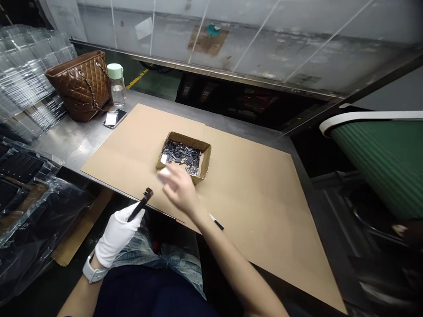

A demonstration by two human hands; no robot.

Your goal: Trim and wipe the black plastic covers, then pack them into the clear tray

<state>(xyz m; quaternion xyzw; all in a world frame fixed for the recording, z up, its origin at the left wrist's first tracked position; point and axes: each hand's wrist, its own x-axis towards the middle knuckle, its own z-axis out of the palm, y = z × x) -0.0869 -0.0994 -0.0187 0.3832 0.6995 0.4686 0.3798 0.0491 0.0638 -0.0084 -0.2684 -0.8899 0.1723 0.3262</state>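
My left hand (118, 233), in a white glove, grips a black stick-shaped part (141, 205) whose forked end points up and right, just off the table's front edge. My bare right hand (178, 187) is blurred by motion at the front left corner of a small cardboard box (205, 164). Something white shows at its fingertips, too smeared to make out. Inside the box lie several small black pieces (183, 153) and a white bit at the left wall. A small knife-like tool (217, 222) with a black end lies beside my right forearm.
Cardboard sheets (257, 189) cover the metal table (79, 152). At the back left stand a brown quilted bag (77, 88) and a bottle with a green lid (116, 86), beside a phone (115, 118). Plastic-wrapped parts (23, 189) are at the left; a green ribbed object (383, 163) at the right.
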